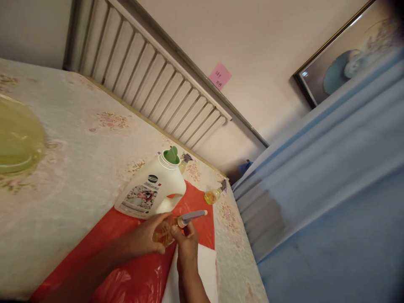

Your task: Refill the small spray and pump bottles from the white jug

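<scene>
My left hand [144, 235] is closed around the body of a small clear spray bottle [163, 234] with amber liquid inside. At the bottle's neck, just under its grey spray head [193, 215], the fingers of my right hand [187, 245] are pinched on the collar. The bottle stands tilted, with the spray head pointing to the right. Right behind it is a large white detergent jug [150, 185] with a printed label and a green spout [172, 155] in its uncapped mouth.
Under my hands lie a red plastic sheet [134, 273] and a white sheet [205, 269] on a flowered tablecloth [78, 168]. A second spray bottle [212, 196] with yellow liquid stands right of the jug; another is partly hidden behind it. A yellow-green basin [19, 134] sits far left.
</scene>
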The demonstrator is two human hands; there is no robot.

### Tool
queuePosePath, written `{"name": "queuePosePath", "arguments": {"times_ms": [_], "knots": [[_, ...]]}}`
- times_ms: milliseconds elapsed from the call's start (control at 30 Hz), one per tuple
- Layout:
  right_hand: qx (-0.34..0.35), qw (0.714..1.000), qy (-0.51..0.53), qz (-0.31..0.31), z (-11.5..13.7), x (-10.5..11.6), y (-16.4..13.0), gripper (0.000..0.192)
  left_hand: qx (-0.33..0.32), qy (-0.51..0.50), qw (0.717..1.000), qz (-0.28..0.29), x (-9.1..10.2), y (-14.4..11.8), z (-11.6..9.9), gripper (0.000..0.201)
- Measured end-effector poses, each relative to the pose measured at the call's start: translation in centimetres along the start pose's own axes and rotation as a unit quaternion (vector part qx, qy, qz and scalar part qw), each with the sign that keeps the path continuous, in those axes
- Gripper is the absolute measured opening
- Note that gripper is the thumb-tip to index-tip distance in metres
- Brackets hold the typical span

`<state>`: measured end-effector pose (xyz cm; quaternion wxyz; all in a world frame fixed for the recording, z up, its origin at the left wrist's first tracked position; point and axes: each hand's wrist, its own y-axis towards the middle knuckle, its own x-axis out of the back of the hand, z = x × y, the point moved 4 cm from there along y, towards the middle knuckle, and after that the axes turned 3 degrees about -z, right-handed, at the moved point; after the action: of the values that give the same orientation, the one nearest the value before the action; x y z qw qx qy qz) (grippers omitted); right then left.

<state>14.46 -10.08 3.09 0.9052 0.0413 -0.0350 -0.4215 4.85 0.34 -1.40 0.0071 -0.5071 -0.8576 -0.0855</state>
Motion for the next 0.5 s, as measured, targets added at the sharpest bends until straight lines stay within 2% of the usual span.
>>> {"name": "queuePosePath", "arguments": {"times_ms": [67, 167, 333, 500], "knots": [[-0.019, 0.999, 0.042, -0.029, -0.7, 1.2, 0.8, 0.02, -0.001, 0.022, 1.0, -0.016, 0.1, 0.1, 0.1, 0.088], [-0.04, 0.996, 0.036, -0.073, -1.0, 3.6, 2.0, 0.026, 0.007, 0.028, 0.999, -0.026, 0.3, 0.1, -0.1, 0.086], [0.007, 0.994, -0.005, -0.113, 0.9, 8.1, 5.5, 0.032, 0.019, 0.062, 0.997, -0.03, 0.7, -0.3, -0.4, 0.076], [0.088, 0.981, -0.085, -0.151, 2.6, 11.4, 11.6, 0.038, 0.042, 0.053, 0.998, 0.018, 0.3, -0.6, -0.7, 0.069]]}}
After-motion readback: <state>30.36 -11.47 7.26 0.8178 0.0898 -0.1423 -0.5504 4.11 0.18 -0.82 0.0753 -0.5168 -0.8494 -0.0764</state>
